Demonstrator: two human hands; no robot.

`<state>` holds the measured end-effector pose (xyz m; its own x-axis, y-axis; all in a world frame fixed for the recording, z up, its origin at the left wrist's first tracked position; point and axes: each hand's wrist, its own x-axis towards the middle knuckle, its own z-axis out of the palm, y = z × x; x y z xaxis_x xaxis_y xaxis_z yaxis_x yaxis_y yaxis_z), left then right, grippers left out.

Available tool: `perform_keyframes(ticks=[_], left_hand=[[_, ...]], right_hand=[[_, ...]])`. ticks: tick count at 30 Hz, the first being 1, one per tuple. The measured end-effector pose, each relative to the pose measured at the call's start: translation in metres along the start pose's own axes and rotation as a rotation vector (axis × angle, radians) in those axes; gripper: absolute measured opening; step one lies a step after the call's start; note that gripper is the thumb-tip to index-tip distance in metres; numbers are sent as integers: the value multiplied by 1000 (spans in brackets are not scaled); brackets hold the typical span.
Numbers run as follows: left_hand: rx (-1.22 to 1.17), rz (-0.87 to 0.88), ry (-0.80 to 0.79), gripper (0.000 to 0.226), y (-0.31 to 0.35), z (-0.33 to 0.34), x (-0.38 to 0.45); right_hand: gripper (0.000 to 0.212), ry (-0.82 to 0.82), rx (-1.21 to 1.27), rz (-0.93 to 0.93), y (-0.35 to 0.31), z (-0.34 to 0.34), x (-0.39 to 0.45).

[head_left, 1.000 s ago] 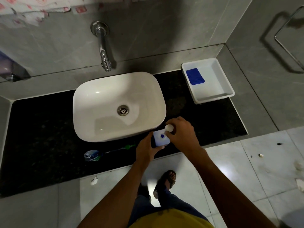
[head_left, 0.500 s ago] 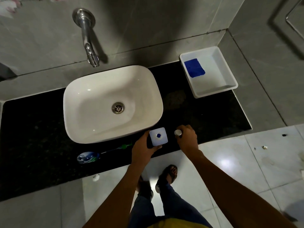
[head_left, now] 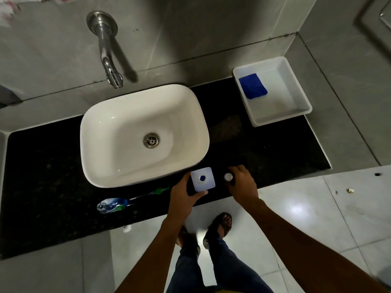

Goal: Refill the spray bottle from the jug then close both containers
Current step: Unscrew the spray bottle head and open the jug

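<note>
A square pale-blue jug [head_left: 202, 179] stands on the black counter in front of the basin, seen from above, its round mouth open and showing blue liquid. My left hand [head_left: 183, 194] grips its left and near sides. My right hand [head_left: 243, 183] rests on the counter to the jug's right, fingers around a small white cap [head_left: 228, 177]. A clear spray bottle [head_left: 112, 205] with a green and blue label lies on its side at the counter's front left, its green spray head [head_left: 159, 190] pointing toward the jug.
A white basin [head_left: 143, 134] with a steel drain fills the counter's middle, under a wall tap [head_left: 110, 68]. A white tray [head_left: 296, 96] holding a blue cloth [head_left: 252, 86] sits at the back right. My feet stand on pale floor tiles below the counter edge.
My right hand has lifted the white cap off the jug's mouth and carried it to the right, down toward the counter. My left hand keeps holding the jug.
</note>
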<state>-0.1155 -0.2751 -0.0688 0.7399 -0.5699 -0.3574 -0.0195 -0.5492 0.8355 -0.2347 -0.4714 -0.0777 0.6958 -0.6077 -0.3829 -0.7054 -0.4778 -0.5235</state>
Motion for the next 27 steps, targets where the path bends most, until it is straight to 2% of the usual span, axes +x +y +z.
perform_keyframes(ticks=[8,11,15,19,21,24,27], left_hand=[[21,-122,66,82,-12,-3,-16],[16,-187,117,59,-22,-11,-29],[-36,-347,295,40,-40,-33,-46],[-95,-526,438,37,-59,-60,-59],[-175,-624,584,39,-78,-95,-75],[-169,-650,679,44,-84,-121,-79],[-170,-647,741,61,-93,-150,-84]], right_hand=[[79,14,108,-231,-9,-10,-6],[93,-64,137,-302,-20,-13,-4],[108,-182,187,-354,-35,-15,1],[101,-220,258,-342,-31,-18,7],[96,-289,274,-359,-49,-6,11],[86,-317,253,-317,-52,-6,16],[80,-303,224,-302,-53,4,16]])
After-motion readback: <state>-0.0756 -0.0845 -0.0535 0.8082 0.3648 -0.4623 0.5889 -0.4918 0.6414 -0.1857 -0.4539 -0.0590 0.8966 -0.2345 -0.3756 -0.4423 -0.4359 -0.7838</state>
